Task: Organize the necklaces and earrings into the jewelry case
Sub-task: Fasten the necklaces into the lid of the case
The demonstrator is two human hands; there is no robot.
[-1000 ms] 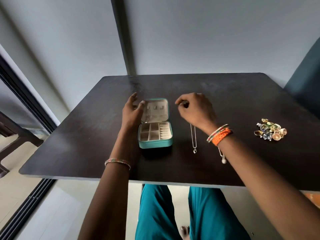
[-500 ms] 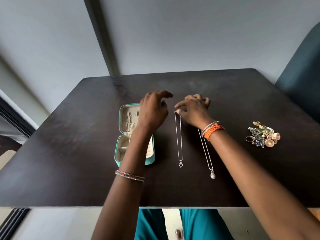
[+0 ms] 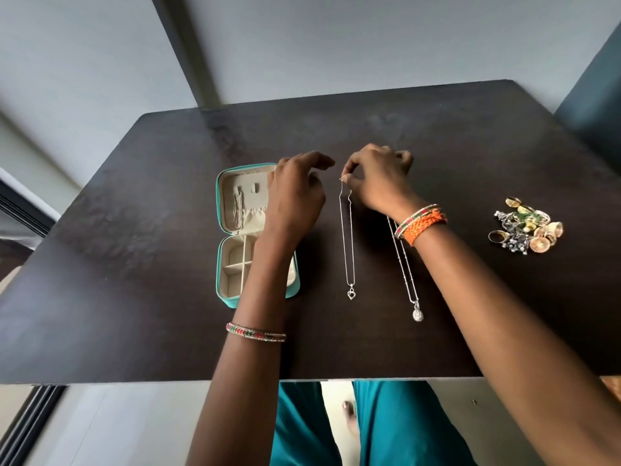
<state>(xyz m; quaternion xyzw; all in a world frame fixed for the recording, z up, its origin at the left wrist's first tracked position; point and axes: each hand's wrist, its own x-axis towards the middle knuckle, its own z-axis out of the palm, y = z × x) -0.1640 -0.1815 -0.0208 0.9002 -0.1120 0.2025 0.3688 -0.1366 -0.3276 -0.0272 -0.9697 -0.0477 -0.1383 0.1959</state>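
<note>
Head view, seated person at a dark wooden table [image 3: 134, 297]. The right hand [image 3: 376, 183] pinches the clasp end of a thin silver chain necklace with a small heart pendant [image 3: 349, 250] between thumb and forefinger; the chain lies straight toward the person, between the two forearms, its pendant on the tabletop. The left hand [image 3: 295, 196] hovers with fingers loosely curved and holding nothing, just beside the pinched end and partly over the open teal zip-around jewelry case with a cream lining [image 3: 223, 264]. A chain already hangs in the case lid, left of the left hand. A second silver chain with an oval pendant [image 3: 408, 280] passes under the right wrist. A heap of gold, green and grey earrings [image 3: 524, 230] lies well to the right of the right hand.

Risks, as judged: the fine clasp may slip from the pinch on lifting; the trailing chain may kink or snag on the case rim; the right wrist may drag the second chain and tangle the two.
</note>
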